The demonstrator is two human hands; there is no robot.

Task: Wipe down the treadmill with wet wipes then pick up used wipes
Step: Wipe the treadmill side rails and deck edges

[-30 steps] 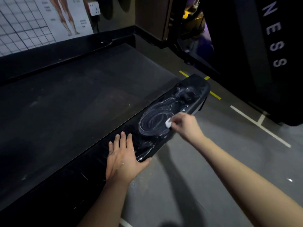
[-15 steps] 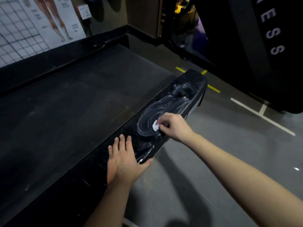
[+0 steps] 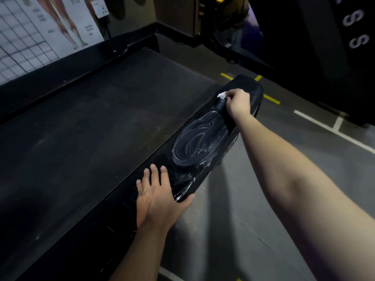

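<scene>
The treadmill fills the left of the view, with its dark belt point(image 3: 97, 126) and a glossy black side rail point(image 3: 205, 159) running toward the rear end cap. Wet swirl marks cover the middle of that rail. My right hand point(image 3: 237, 103) pinches a small bunched white wipe point(image 3: 222, 95) against the rail near its far end. My left hand point(image 3: 156, 197) rests flat on the rail closer to me, fingers straight and the thumb hooked over the outer edge.
Grey floor point(image 3: 253, 209) with white and yellow lines lies right of the rail. A dark machine with white letters point(image 3: 357, 33) stands at the far right. A wall chart point(image 3: 40, 31) and a socket point(image 3: 100, 7) are on the back left wall.
My right hand has carried the wipe from the swirled middle of the rail out to its far end. The left hand has stayed pressed in place.
</scene>
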